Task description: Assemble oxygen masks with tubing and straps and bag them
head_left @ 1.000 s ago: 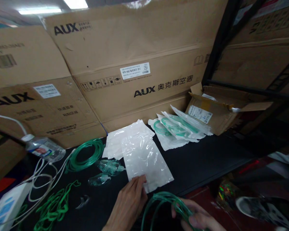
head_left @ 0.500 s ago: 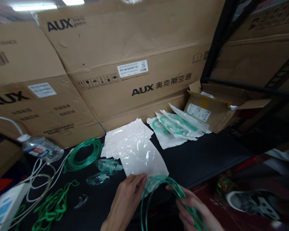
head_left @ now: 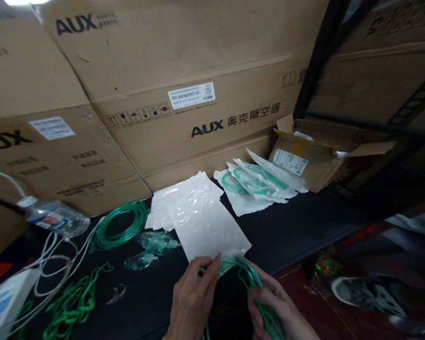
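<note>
Big brown cardboard boxes (head_left: 205,56) stand like a wall behind a black table (head_left: 304,231). At the bottom middle of the frame, the left hand (head_left: 193,297) has bent fingers that pinch the near edge of a flat white pouch (head_left: 210,231). Just to its right, the right hand (head_left: 274,302) is closed around a coil of green tubing (head_left: 253,278). The front of the coil sits at the pouch's near edge; I can't tell if any is inside. More white pouches (head_left: 159,203) lie under the pouch's far end. Right of the middle, pouches with green tubing (head_left: 246,208) lean in a row beside an open cardboard box (head_left: 315,160). On the left side, a ring of green tubing (head_left: 102,236) lies near clear green masks (head_left: 159,242), green cords (head_left: 76,302), white cables (head_left: 38,283) and a tipped plastic bottle (head_left: 58,219).
</note>
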The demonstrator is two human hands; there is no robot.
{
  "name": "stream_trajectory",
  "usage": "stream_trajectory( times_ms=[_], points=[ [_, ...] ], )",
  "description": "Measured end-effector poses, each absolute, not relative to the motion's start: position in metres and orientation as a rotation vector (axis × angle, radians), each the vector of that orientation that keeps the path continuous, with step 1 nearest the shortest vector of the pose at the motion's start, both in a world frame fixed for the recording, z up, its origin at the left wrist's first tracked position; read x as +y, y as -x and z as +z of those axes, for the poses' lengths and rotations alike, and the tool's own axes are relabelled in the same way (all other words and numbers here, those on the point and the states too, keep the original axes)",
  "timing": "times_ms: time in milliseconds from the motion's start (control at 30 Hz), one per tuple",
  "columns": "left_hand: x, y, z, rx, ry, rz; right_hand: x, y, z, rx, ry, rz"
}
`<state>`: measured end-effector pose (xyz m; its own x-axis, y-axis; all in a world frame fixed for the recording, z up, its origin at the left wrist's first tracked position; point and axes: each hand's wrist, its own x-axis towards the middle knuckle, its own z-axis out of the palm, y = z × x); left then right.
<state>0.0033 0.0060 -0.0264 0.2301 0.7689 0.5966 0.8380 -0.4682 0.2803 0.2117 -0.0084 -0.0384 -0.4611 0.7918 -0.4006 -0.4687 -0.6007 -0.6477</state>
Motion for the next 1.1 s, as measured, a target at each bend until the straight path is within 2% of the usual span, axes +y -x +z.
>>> stream_trajectory(
  times_ms=[433,667,800,1000,1100],
  points=[
    [0.005,-0.011,-0.026,-1.710,2.251,-1.332,-0.014,-0.207,-0.027,-0.602,1.058,1.947],
    [0.000,-0.013,-0.034,-1.555,2.432,-1.345,-0.009,-0.201,-0.017,-0.591,0.969,1.957],
    [-0.004,-0.017,-0.038,-1.556,2.479,-1.375,0.002,-0.192,-0.023,-0.583,1.063,1.918],
    [-0.005,-0.028,-0.039,-1.698,2.455,-1.459,0.008,-0.180,-0.034,-0.579,1.148,1.791],
    [-0.001,-0.029,-0.035,-1.844,2.388,-1.506,0.004,-0.182,-0.035,-0.436,1.030,1.790]
  ],
)
